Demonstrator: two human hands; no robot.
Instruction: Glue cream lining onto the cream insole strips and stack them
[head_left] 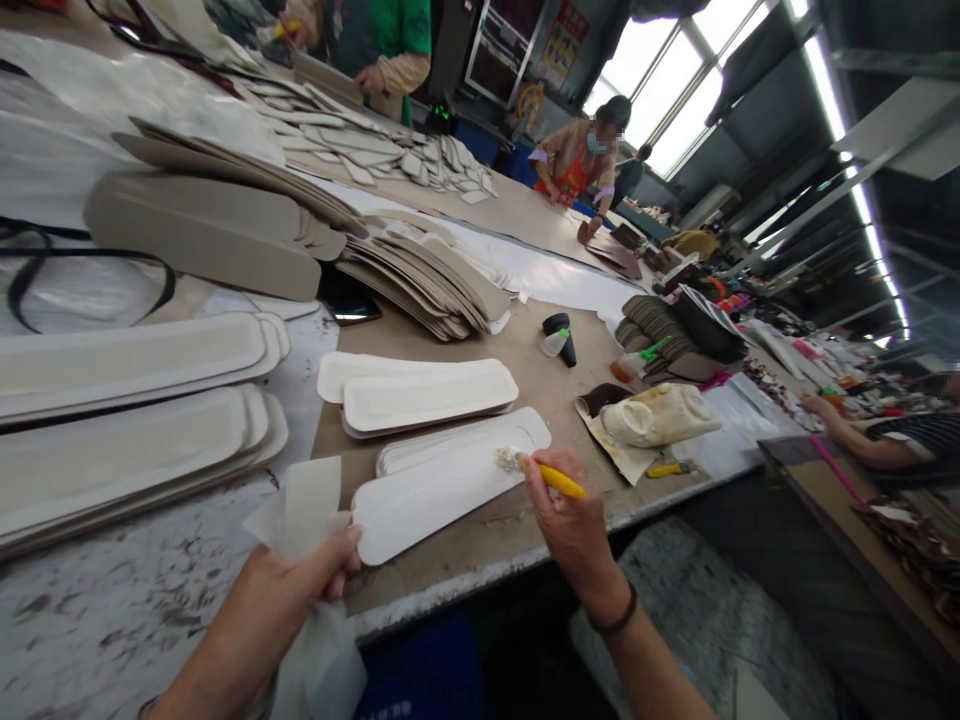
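Our left hand pinches the near left end of the long white panel between thumb and fingers, with a pale, thin sheet hanging by it. Our right hand is closed around the yellow-handled brush, its bristles on the panel toward the right end. The panel lies at a slant near the front edge of the counter, overlapping a fanned pile; a narrow bare strip runs between it and that edge.

Just beyond, another white pile limits our room, and long stacks fill the left side. We have more open surface beyond the piles, up to the small bottle and black cone, and to the right of the panel, up to the stained container. A yellow tool lies near the front edge, just beside the container. Our right forearm comes in over that edge.
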